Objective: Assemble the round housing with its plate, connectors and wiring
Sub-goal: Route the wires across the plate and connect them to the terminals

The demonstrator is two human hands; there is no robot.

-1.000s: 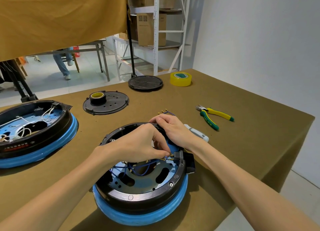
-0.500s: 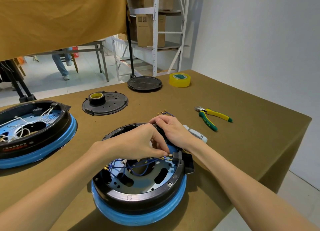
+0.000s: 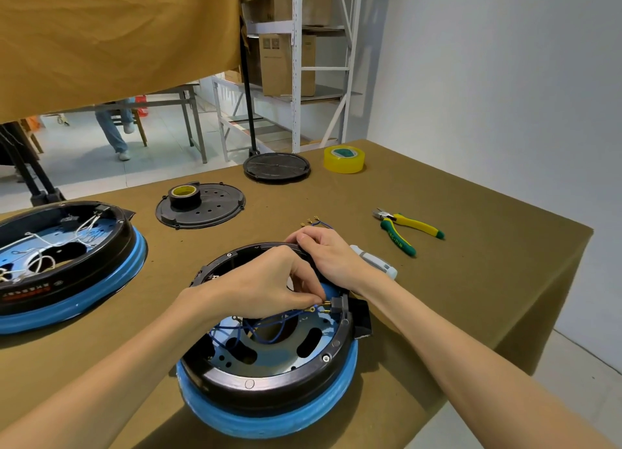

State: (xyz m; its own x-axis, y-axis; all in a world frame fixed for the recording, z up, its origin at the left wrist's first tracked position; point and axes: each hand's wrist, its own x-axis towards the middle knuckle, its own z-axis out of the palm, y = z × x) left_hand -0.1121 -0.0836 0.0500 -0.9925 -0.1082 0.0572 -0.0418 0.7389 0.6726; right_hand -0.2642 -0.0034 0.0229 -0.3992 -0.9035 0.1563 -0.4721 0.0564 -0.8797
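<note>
Under both hands [image 3: 262, 283], the round housing [image 3: 269, 378] is lying flat and open side up, hardly shifted since a second ago. We are still pinching a blue wire [image 3: 269, 324] in our left fingertips, its brass terminal pointing right at the black connector [image 3: 336, 305]. Our right hand [image 3: 331, 256] is staying curled over the far rim, gripping it, pliers [image 3: 404, 229] beyond it

left hand [image 3: 259, 283] fingertips lower at the connector [image 3: 336, 305], blue wires [image 3: 266, 327] bunched nearer centre
</note>
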